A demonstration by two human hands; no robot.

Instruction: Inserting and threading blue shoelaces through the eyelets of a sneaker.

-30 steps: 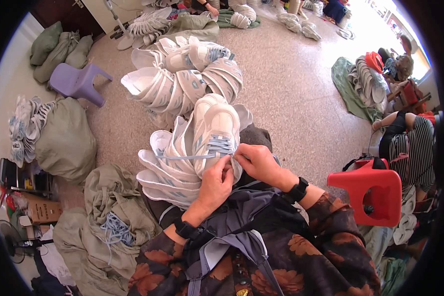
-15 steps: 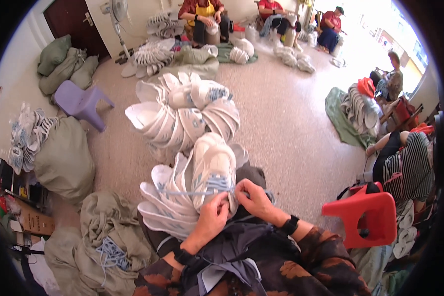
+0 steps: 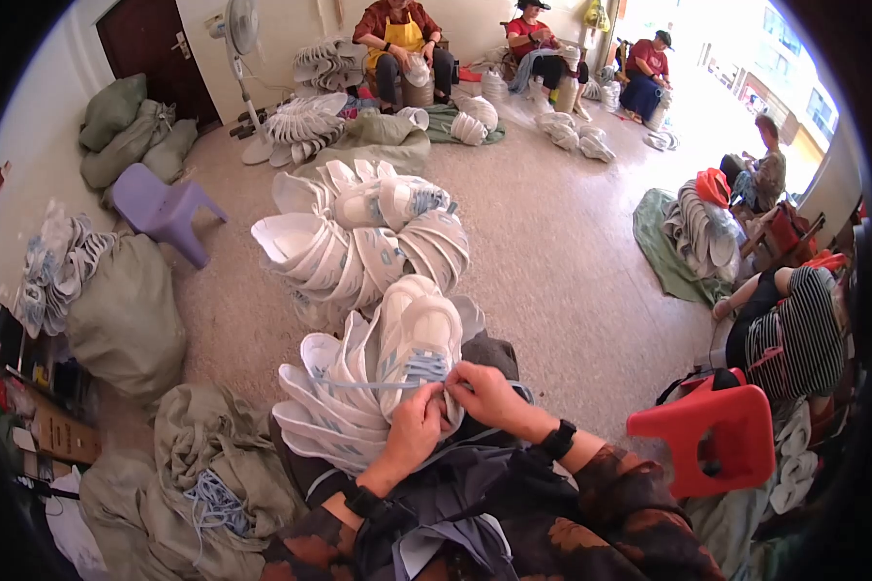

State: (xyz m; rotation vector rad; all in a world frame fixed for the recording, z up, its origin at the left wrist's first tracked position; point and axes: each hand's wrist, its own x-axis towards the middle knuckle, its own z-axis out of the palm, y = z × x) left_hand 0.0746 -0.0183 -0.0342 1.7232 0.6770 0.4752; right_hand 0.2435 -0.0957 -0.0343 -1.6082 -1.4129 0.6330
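On my lap rests a white shoe with light blue trim, its toe pointing away from me. A pale blue shoelace runs through its upper eyelets and stretches off to the left. My left hand is closed at the shoe's opening, fingertips pinched at the lace. From the right, my right hand pinches close to the same spot, the two sets of fingertips nearly touching. What lies exactly between the fingers is partly hidden. Several nested white shoe uppers lean against the shoe's left side.
A ring of white shoes stands just ahead. At left are a purple chair, a green sack and cloth with blue laces on it. A red stool stands right. Several people sit around the room.
My right hand has moved slightly left, closer to my left hand, and less lace shows between the hands. The whole view has shifted a little.
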